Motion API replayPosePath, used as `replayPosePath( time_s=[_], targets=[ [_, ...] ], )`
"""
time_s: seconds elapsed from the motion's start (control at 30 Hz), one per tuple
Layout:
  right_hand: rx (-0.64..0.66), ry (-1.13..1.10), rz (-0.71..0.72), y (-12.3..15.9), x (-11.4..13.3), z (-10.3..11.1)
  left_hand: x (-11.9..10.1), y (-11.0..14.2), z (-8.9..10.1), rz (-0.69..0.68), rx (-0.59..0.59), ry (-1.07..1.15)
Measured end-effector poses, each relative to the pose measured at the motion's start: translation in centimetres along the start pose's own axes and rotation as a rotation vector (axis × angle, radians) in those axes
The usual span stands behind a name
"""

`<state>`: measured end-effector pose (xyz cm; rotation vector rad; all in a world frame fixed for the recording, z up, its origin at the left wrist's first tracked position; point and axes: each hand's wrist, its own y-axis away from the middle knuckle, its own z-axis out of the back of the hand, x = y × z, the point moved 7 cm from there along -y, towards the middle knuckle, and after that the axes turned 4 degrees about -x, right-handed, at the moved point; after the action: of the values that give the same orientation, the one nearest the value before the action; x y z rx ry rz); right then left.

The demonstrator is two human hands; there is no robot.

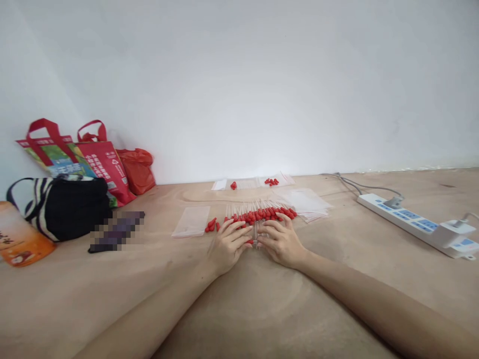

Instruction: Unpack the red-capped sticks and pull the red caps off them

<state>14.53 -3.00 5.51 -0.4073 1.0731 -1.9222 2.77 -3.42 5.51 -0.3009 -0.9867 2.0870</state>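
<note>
A row of thin clear droppers with red rubber bulbs (262, 214) lies on the wooden table top (262, 304). My left hand (230, 244) rests flat on the row's left part, fingers stretched out and spread. My right hand (280, 242) lies flat on the row's middle, fingers stretched towards the left hand. A few loose red bulbs (211, 225) sit just left of my left hand. A small clear plastic bag (191, 221) lies further left. Neither hand grips anything.
More clear bags (305, 202) lie behind the row, with small red bulb heaps (271, 182) near the wall. A white power strip (419, 224) is at right. Red shopping bags (97, 159), a striped black bag (63, 204) and an orange bottle (18, 239) stand at left.
</note>
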Motion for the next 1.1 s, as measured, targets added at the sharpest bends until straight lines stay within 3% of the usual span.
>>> replayPosePath(
  time_s=[0.33,0.53,0.7,0.83,1.1],
  targets=[
    [0.081,0.036,0.023,0.3,0.0,-0.5,-0.8,-0.4,0.6,-0.029,0.054,-0.096],
    [0.082,0.039,-0.015,0.9,-1.0,0.0,0.5,0.4,1.0,0.016,0.067,-0.101],
    [0.094,0.090,-0.247,1.2,-3.2,0.2,3.1,1.2,2.2,0.219,-0.043,-0.036],
    [0.169,0.109,-0.332,1.4,-3.5,-0.9,5.0,1.5,2.4,0.376,-0.125,0.005],
    [0.153,0.045,-0.552,1.9,-5.1,-1.4,11.0,3.8,3.5,0.761,-0.221,0.003]
  ],
)
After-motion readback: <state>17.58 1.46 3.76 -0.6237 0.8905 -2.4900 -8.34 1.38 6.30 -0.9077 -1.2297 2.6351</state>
